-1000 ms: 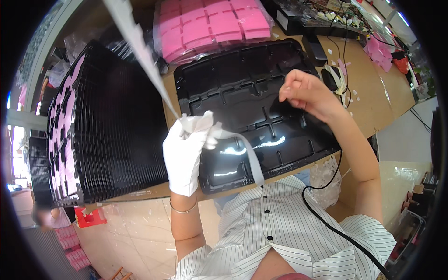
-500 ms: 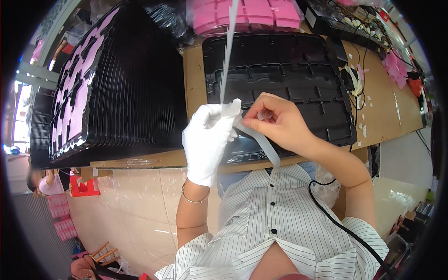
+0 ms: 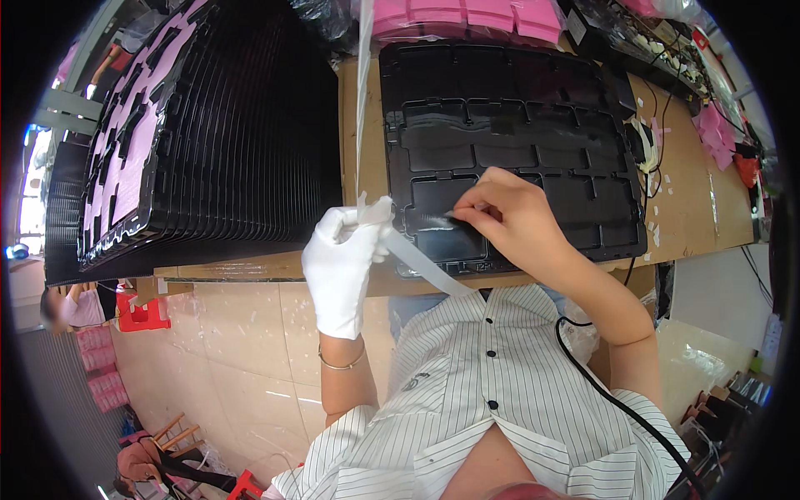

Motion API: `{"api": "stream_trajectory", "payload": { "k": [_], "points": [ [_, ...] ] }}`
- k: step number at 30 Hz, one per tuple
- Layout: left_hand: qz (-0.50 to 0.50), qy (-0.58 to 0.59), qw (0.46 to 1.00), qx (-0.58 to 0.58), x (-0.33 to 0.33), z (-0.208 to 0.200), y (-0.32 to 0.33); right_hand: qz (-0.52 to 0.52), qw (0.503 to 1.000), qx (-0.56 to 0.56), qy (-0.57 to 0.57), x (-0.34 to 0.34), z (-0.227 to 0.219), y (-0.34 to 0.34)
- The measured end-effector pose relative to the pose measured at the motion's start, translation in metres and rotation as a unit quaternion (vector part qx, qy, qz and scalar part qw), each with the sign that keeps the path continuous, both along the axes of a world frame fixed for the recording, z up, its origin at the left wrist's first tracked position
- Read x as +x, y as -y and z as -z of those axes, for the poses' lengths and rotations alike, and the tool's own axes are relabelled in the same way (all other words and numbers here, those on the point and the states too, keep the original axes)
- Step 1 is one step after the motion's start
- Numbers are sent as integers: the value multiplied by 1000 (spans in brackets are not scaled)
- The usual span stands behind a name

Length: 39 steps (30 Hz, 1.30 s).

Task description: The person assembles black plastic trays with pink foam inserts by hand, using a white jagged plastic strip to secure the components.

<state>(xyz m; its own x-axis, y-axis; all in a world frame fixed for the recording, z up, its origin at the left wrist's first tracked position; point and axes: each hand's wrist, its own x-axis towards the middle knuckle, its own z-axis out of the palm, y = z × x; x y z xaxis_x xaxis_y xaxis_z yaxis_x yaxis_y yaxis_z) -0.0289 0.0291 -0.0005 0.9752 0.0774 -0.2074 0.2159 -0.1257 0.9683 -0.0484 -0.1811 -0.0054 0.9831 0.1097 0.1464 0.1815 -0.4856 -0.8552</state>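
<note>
My left hand [image 3: 340,265], in a white glove, is closed on a whitish translucent strip [image 3: 427,268]. One length of it slants down from the glove toward my striped shirt. Another narrow whitish length [image 3: 363,108] rises from the same grip past the top of the view. My bare right hand [image 3: 518,215] is pinched over the front part of a black plastic tray [image 3: 508,158]. A tiny pale bit shows at its fingertips, too small and blurred to name. The tray lies on the cardboard-covered table, its surface divided into rectangular compartments.
A tall stack of black trays [image 3: 242,142] with pink sheets stands at the left. Pink foam pieces [image 3: 467,17] in clear plastic lie behind the tray. Cables and paper scraps are on the cardboard [image 3: 692,192] at right. A black cable [image 3: 617,400] crosses my shirt.
My hands have moved apart: the gloved left one went left and slightly down with the strip, while the bare right one moved slightly right, off the strip. The view has shifted a little.
</note>
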Motion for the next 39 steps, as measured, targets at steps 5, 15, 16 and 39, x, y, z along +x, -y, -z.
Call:
{"api": "stream_trajectory", "payload": {
  "k": [5, 15, 16, 39],
  "points": [
    [-8, -17, 1000, -4, -3, 2, 0, 15, 984, -172, 53, 8, 13, -7],
    [27, -31, 999, -16, 3, 6, 3, 87, 985, -146, 31, 1, 19, -18],
    [31, -32, 998, -36, 3, 5, 4, 87, 983, -153, 47, 1, 21, -19],
    [17, -12, 999, -32, 4, 9, 11, 50, 983, -152, 92, 5, 22, -13]
  ]
}}
